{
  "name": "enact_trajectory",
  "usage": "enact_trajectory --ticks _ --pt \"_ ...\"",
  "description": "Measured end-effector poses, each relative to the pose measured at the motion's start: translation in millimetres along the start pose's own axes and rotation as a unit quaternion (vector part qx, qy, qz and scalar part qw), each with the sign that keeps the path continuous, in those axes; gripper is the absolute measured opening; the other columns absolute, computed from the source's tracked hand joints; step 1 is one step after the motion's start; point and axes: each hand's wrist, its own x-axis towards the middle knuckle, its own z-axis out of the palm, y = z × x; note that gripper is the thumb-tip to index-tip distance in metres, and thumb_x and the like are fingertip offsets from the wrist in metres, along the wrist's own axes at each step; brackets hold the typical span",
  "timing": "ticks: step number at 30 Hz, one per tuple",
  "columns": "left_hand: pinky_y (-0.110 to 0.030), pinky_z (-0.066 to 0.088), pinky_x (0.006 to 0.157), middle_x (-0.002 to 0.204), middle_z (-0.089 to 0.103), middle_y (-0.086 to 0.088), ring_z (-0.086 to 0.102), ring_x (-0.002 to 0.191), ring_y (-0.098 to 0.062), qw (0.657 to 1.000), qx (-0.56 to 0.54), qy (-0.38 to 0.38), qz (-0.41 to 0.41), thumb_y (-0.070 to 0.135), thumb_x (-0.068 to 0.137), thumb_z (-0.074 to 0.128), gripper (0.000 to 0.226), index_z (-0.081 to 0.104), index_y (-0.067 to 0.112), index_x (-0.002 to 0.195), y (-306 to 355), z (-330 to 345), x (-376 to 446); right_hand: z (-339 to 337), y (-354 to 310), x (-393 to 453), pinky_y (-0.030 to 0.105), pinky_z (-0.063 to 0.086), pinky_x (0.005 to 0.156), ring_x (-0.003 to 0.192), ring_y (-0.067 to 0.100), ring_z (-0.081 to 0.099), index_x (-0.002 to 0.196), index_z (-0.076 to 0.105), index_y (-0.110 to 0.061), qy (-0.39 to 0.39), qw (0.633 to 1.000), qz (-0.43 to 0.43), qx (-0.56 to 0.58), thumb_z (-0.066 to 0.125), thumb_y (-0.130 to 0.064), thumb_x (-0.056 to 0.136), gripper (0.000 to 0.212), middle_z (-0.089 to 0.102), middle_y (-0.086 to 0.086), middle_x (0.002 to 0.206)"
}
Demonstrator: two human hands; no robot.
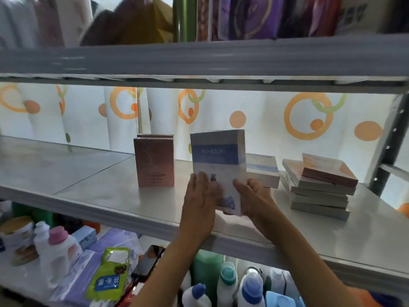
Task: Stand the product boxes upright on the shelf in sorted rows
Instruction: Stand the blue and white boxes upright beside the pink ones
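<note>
A white and blue product box (218, 156) stands upright on the grey shelf (110, 191), near its front edge. My left hand (200, 196) lies with straight fingers against the box's front and left side. My right hand (254, 196) holds its right side, thumb on the front. Left of it two pink boxes (155, 162) stand upright, one behind the other. Behind my right hand a white and blue box (263, 171) lies flat. Further right is a flat stack of several boxes (318, 191), with a pink one (329, 169) on top.
The shelf above (199, 60) hangs low over the boxes. A metal upright (387, 147) stands at the right end. A patterned curtain (265, 116) backs the shelf. Below are bottles (228, 282), a phone (150, 260) and a green packet (108, 273).
</note>
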Motion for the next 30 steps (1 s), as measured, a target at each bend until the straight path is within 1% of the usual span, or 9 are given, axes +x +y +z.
enact_trajectory --ticks 3,5,8,10,12,15,19,23,30 --pt "-0.011 0.049 0.076 0.111 0.057 0.011 0.061 0.102 -0.002 0.990 -0.123 -0.066 -0.022 0.068 0.085 0.041 0.057 0.045 0.024 0.120 6 -7 8 18 -1 -8 0.043 0.059 0.082 0.100 0.021 0.070 0.106 0.067 -0.026 -0.023 0.999 -0.036 0.027 0.058 -0.061 0.084 0.042 0.072 0.000 0.107" --pt "-0.014 0.052 0.071 0.106 0.059 0.001 0.064 0.094 -0.010 0.985 -0.151 -0.078 -0.033 0.063 0.079 0.049 0.064 0.045 0.016 0.122 11 -15 10 26 -1 -11 0.035 0.060 0.076 0.101 0.014 0.069 0.100 0.068 -0.024 -0.017 0.998 -0.066 -0.007 0.050 -0.040 0.099 0.025 0.072 -0.005 0.105" --pt "-0.016 0.051 0.064 0.096 0.062 0.002 0.064 0.084 -0.010 0.984 -0.157 -0.050 -0.066 0.056 0.071 0.058 0.056 0.053 0.019 0.112 16 -30 11 30 -7 -10 0.029 0.059 0.065 0.094 0.016 0.070 0.106 0.065 -0.013 -0.001 0.994 -0.105 -0.028 0.061 -0.014 0.096 0.011 0.072 -0.002 0.103" --pt "-0.025 0.054 0.069 0.098 0.067 0.002 0.066 0.088 -0.017 0.978 -0.180 -0.037 -0.101 0.064 0.071 0.058 0.057 0.057 0.023 0.111 13 -39 14 32 -10 -5 0.022 0.057 0.068 0.096 0.016 0.069 0.110 0.063 -0.016 0.032 0.987 -0.136 -0.081 0.071 -0.011 0.088 0.023 0.071 -0.008 0.105" --pt "-0.038 0.058 0.076 0.100 0.071 0.001 0.069 0.090 -0.024 0.966 -0.229 -0.036 -0.118 0.067 0.076 0.061 0.051 0.061 0.027 0.108 8 -46 18 35 -9 2 0.017 0.051 0.084 0.108 0.008 0.059 0.124 0.054 -0.025 0.061 0.973 -0.129 -0.179 0.078 -0.031 0.081 0.050 0.058 -0.018 0.120" --pt "-0.051 0.056 0.083 0.107 0.073 -0.005 0.070 0.096 -0.031 0.946 -0.300 -0.028 -0.115 0.061 0.073 0.064 0.049 0.066 0.026 0.107 -1 -55 25 30 -9 9 0.038 0.050 0.100 0.116 0.013 0.055 0.135 0.041 -0.030 0.029 0.983 -0.032 -0.177 0.080 -0.060 0.067 0.084 0.054 -0.015 0.130" --pt "-0.053 0.057 0.079 0.097 0.075 -0.010 0.072 0.086 -0.033 0.968 -0.228 -0.011 -0.107 0.072 0.073 0.059 0.063 0.071 0.015 0.097 -6 -61 30 28 2 1 0.053 0.057 0.086 0.104 0.030 0.069 0.124 0.053 -0.008 -0.088 0.994 0.032 0.056 0.077 -0.025 0.081 0.052 0.072 0.011 0.111" --pt "-0.048 0.059 0.077 0.087 0.076 -0.008 0.073 0.081 -0.031 0.972 -0.195 0.031 -0.125 0.056 0.076 0.056 0.050 0.071 0.010 0.086 -15 -53 31 31 17 -3 0.044 0.060 0.081 0.099 0.027 0.072 0.124 0.051 -0.008 -0.057 0.995 0.032 0.075 0.076 -0.021 0.082 0.050 0.072 0.011 0.111" --pt "-0.052 0.055 0.087 0.106 0.073 -0.009 0.070 0.097 -0.031 0.950 -0.265 -0.048 -0.156 0.051 0.085 0.053 0.042 0.066 0.018 0.109 -34 -49 29 31 29 3 0.035 0.060 0.071 0.097 0.024 0.072 0.121 0.050 -0.015 0.005 0.997 0.028 0.069 0.076 -0.014 0.083 0.046 0.070 0.008 0.113"
